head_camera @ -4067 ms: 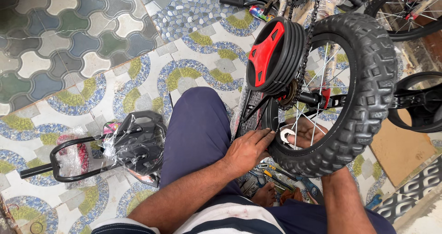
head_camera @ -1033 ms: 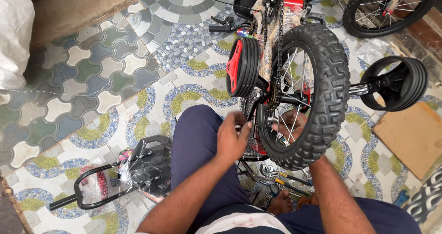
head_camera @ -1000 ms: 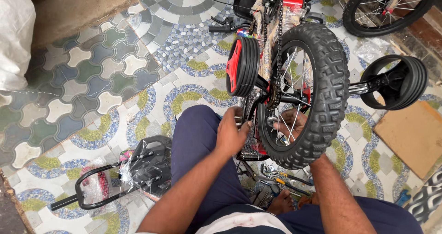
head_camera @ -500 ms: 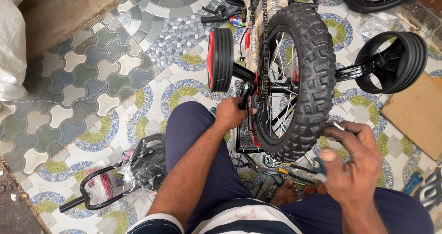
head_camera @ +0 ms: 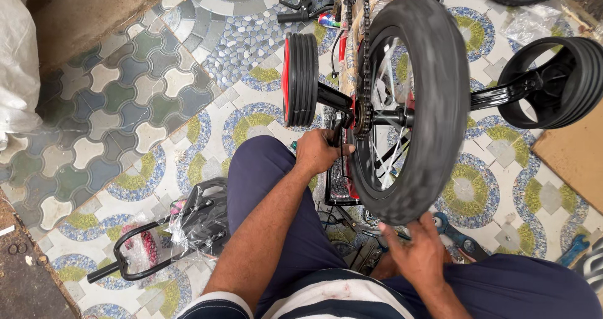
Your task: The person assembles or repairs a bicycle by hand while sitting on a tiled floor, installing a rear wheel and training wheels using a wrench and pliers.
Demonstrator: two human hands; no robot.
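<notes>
The fingers of the left hand (head_camera: 320,152) were curled around the black frame stay just left of the rear wheel's hub, at the centre of the frame, gripping it. The fingers of the right hand (head_camera: 418,253) were loosely spread, their tips at the lower edge of the rear tyre (head_camera: 433,105), low and right of centre; whether they pressed on the rubber could not be told, as the tread was blurred.

The small bicycle stood upside down on the floor (head_camera: 157,105), its long axis running from the lower centre towards the top of the frame, with the rear wheel nearest the person and its plane upright. The chain (head_camera: 364,55) ran up along the wheel's left side. A red and black training wheel (head_camera: 301,80) stuck out to the left of the hub, and a black training wheel (head_camera: 553,83) out to the right, on a black arm.

At lower left lay a black saddle (head_camera: 204,221) wrapped in clear plastic, beside a black curved bar (head_camera: 135,259). A brown cardboard sheet (head_camera: 571,159) lay at the right edge, a crumpled clear bag (head_camera: 534,24) at upper right and a white sack (head_camera: 19,61) at upper left. Small tools lay on the patterned tiles under the wheel, a blue spanner (head_camera: 458,237) among them.
</notes>
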